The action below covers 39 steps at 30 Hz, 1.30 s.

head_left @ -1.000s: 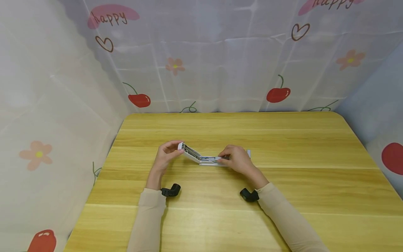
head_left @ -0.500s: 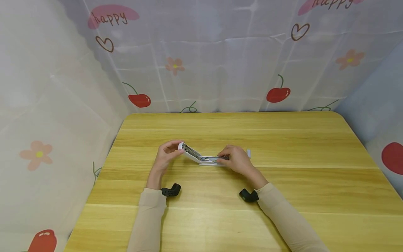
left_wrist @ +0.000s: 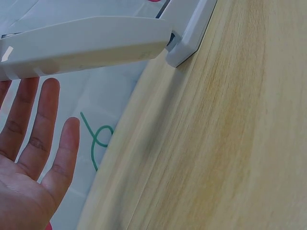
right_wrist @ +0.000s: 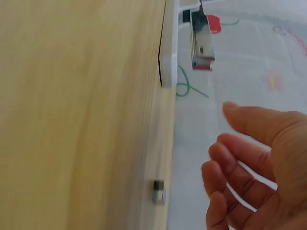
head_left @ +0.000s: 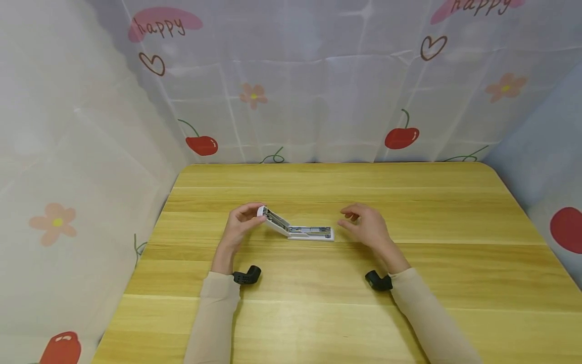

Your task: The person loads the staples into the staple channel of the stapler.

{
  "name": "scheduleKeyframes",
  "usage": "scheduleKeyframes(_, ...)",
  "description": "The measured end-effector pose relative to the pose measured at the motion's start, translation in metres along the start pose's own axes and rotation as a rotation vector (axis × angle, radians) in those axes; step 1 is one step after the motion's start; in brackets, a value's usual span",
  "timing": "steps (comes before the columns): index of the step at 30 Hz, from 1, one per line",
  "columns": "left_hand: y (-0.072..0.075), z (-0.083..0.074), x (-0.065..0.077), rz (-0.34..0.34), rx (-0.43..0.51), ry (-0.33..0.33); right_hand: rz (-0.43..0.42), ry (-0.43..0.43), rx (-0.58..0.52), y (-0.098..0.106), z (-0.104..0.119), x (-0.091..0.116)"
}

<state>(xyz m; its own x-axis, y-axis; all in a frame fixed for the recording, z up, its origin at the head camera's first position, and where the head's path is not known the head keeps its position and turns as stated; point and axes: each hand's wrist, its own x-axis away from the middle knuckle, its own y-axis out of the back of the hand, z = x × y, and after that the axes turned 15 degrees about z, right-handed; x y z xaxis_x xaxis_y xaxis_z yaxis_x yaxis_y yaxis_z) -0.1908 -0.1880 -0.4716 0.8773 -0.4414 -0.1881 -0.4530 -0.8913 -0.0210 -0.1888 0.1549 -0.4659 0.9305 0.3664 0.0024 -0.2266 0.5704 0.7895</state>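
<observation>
A white stapler [head_left: 311,236] stands unfolded on the table, its base flat and its upper arm tilted up to the left. My left hand [head_left: 238,225] pinches the raised end of that arm between thumb and fingers. In the left wrist view, fingertips [left_wrist: 49,88] show right at the underside of the arm. To the right of the base, my right hand [head_left: 366,225] is apart from the stapler, fingers loosely bent and holding nothing. The right wrist view shows the stapler's metal magazine [right_wrist: 202,43] above the base.
A small grey strip like a block of staples [right_wrist: 159,192] lies on the wooden table [head_left: 291,313] near my right hand; the hand hides it in the head view. A patterned curtain [head_left: 318,101] hangs behind the table's far edge.
My right hand has let go at the stapler's base and moved right, uncovering the base's end. It now covers the small grey strip. The left hand and stapler have stayed put.
</observation>
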Motion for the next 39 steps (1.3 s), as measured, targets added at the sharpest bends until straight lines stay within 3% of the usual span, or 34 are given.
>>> scheduleKeyframes(8, 0.001, 0.0, 0.002, -0.003, 0.017, -0.004, 0.008, -0.192, 0.042, 0.011, -0.027, 0.008)
scheduleKeyframes(17, 0.001, 0.0, 0.002, 0.001, 0.011, 0.004, 0.12, -0.324, 0.069, 0.012, -0.032, 0.011)
scheduleKeyframes(39, 0.001, 0.001, -0.001, -0.002, 0.004, 0.0, 0.032, -0.294, 0.06, 0.005, -0.039, 0.009)
